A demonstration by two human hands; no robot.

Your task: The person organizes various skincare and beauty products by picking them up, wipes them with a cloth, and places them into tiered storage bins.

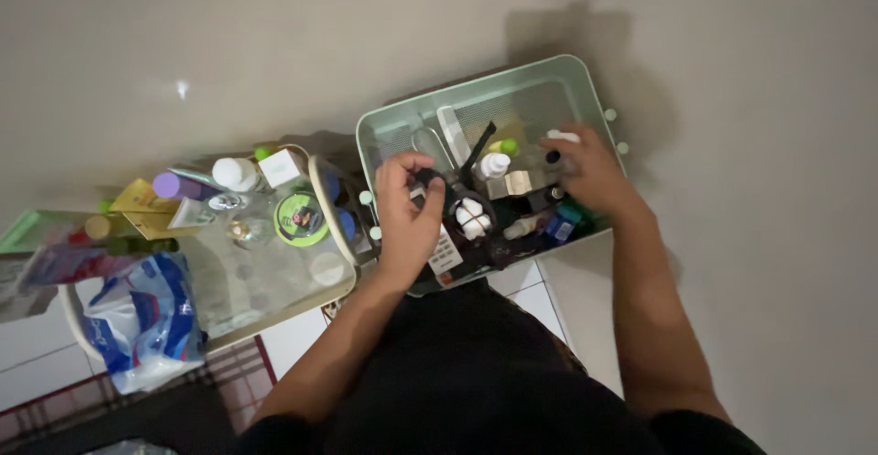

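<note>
A pale green plastic bin (585, 75) sits on the floor against the wall, filled with small bottles, tubes and packets. My left hand (407, 213) reaches over its near left edge, fingers curled around a small dark object (428, 179). My right hand (590, 171) is inside the bin's right side, fingers bent over a small white-capped item (560, 137); whether it grips it is unclear. Between the hands lie a white bottle with a green cap (497, 158), a round dark container with white pieces (471, 217) and a tan box (518, 182).
Left of the bin stands a clear tray (274, 304) with a round green tin (300, 219), a purple-capped bottle (178, 186), a white-capped bottle (236, 173) and a yellow box (142, 203). A blue and white plastic bag (142, 322) hangs at its near left. White floor tiles show below.
</note>
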